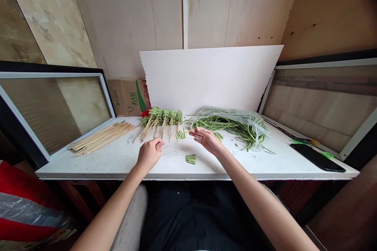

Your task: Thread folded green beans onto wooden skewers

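Note:
My left hand [150,153] is closed in a pinch at the near end of a thin bamboo skewer. Several short green bean pieces [180,134] sit side by side along that skewer, between my hands. My right hand [207,140] is at the skewer's other end, thumb and forefinger pinched on a small bean piece [196,125], its other fingers loosely bent. Below, on the white table, lies a small bundle of cut bean pieces [191,159]. More cut pieces [218,136] show partly behind my right hand.
Loaded bean skewers [165,117] are stacked at the back, left of centre. Bare bamboo skewers [103,137] lie at left. Long green beans [232,123] fill a clear plastic bag. A black phone [317,157] lies at right. Behind stand a cardboard box [126,96] and a white board [209,78].

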A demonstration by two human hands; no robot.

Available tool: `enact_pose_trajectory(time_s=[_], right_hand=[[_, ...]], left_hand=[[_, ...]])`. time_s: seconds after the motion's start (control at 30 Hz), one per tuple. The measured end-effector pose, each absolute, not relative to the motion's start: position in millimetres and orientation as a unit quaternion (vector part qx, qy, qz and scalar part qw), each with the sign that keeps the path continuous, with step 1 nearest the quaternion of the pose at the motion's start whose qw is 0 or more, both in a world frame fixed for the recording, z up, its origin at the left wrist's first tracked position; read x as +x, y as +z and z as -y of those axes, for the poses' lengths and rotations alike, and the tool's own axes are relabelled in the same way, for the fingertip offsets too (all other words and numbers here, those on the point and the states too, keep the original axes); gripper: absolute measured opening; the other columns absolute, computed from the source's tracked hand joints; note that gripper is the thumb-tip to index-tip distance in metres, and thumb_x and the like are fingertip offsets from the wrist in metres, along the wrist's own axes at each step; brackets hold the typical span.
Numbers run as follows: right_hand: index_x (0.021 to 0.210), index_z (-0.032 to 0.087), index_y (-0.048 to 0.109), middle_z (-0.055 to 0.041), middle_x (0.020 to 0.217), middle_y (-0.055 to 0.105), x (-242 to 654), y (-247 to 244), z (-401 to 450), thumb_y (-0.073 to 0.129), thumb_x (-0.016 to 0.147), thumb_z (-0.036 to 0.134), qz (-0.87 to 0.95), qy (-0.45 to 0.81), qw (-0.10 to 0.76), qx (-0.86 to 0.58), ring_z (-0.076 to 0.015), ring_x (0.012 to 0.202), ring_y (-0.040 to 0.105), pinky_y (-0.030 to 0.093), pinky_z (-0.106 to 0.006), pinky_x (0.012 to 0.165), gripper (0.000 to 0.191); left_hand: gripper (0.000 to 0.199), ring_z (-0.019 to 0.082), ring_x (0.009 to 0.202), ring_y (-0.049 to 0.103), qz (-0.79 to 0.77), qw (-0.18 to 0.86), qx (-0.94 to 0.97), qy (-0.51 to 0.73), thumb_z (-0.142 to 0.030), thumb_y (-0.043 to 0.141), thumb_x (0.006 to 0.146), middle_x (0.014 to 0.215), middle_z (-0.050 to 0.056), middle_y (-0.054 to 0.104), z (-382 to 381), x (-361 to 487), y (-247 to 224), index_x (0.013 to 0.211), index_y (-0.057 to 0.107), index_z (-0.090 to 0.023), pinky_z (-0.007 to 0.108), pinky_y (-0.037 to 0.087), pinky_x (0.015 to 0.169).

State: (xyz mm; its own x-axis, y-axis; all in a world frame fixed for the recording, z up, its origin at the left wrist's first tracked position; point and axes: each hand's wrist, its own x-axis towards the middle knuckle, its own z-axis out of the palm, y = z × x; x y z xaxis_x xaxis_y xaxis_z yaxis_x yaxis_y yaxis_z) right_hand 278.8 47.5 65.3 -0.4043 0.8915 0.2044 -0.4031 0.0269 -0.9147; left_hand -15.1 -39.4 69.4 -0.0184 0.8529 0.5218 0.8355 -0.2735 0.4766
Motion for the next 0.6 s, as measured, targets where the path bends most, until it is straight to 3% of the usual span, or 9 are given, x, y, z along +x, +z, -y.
enact_pose_trajectory(time_s=[0.6], right_hand=[[0.094,0.02,0.081,-0.0118,0.105,0.081,282.9,73.4,-41.1,0.086,0.078,0.049,0.545,0.611,0.508,-0.268,-0.0277,0.112,0.072,0.052,-0.037,0.094,0.034]], left_hand=[[0.023,0.02,0.07,0.067,-0.6,-0.007,0.708,0.373,-0.017,0.057,0.09,0.077,0.002,0.077,42.7,-17.8,75.5,0.081,0.077,-0.024,0.028,0.041,0.065]])
